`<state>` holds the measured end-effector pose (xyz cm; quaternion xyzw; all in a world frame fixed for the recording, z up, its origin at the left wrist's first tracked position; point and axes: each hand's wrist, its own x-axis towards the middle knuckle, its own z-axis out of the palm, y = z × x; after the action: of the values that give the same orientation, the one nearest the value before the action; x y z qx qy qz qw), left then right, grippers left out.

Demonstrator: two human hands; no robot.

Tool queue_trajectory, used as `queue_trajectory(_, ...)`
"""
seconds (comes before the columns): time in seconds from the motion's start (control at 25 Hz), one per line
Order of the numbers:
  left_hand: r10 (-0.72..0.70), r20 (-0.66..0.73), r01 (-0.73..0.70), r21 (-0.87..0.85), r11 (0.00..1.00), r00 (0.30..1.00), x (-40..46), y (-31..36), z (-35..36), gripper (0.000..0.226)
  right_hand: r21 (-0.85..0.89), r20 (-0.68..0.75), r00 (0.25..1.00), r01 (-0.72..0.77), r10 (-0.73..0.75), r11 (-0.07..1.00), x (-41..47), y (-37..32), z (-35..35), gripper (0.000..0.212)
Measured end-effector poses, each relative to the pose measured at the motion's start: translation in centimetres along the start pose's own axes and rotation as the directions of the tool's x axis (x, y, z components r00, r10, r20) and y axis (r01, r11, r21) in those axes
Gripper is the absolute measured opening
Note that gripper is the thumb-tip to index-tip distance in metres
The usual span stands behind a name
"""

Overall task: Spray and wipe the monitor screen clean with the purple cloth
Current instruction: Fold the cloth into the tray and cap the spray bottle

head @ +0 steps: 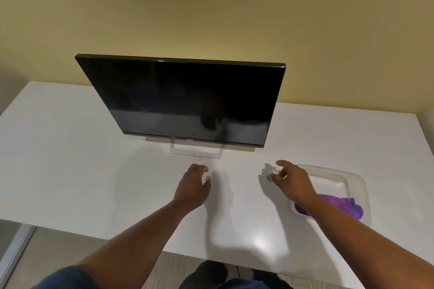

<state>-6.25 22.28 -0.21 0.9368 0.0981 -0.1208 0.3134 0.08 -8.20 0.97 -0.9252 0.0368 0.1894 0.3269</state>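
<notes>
From the head camera, a dark monitor [183, 98] stands tilted on a white desk [70, 159], its screen toward the person. At about four o'clock from it sits a white tray [352, 179], with the purple cloth [345, 205] bunched in its near end under the right forearm. The right hand [290, 178] hovers just left of the tray, its curled fingers around a small pale object [273, 172] too blurred to name. The left hand [193, 185] hangs above the desk at six o'clock from the monitor, fingers loosely curled, holding nothing.
</notes>
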Motion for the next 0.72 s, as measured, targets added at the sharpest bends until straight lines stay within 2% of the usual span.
queue_trajectory(0.16, -0.112, 0.016, 0.113, -0.087, 0.99, 0.994, 3.4, -3.9, -1.2, 0.042, 0.007, -0.091, 0.994, -0.056, 0.056, 0.998, 0.7, -0.8, 1.9, 0.025)
queue_trajectory(0.28, -0.112, 0.047, 0.115, -0.074, 0.991, 0.993, 5.9, -6.1, -1.2, 0.044, 0.016, -0.157, 0.987, -0.044, 0.046, 0.999, 0.4, -2.0, 3.0, 0.004)
queue_trajectory(0.44, -0.11, 0.111, 0.116, -0.054, 0.992, 0.988, 8.7, -7.6, -0.9, 0.045, 0.066, -0.242, 0.97, 0.015, 0.002, 0.998, -0.7, -3.9, 4.2, 0.006)
queue_trajectory(0.52, -0.099, 0.128, 0.106, -0.051, 0.993, 0.987, 9.8, -8.0, -0.6, 0.042, 0.113, -0.229, 0.973, 0.004, 0.022, 0.994, -1.2, -4.7, 4.8, 0.006)
queue_trajectory(0.72, -0.02, 0.068, 0.02, 0.005, 1.0, 0.997, 11.2, -8.2, 0.0, 0.026, 0.117, -0.181, 0.983, -0.008, 0.029, 0.993, -1.3, -5.6, 5.7, 0.012)
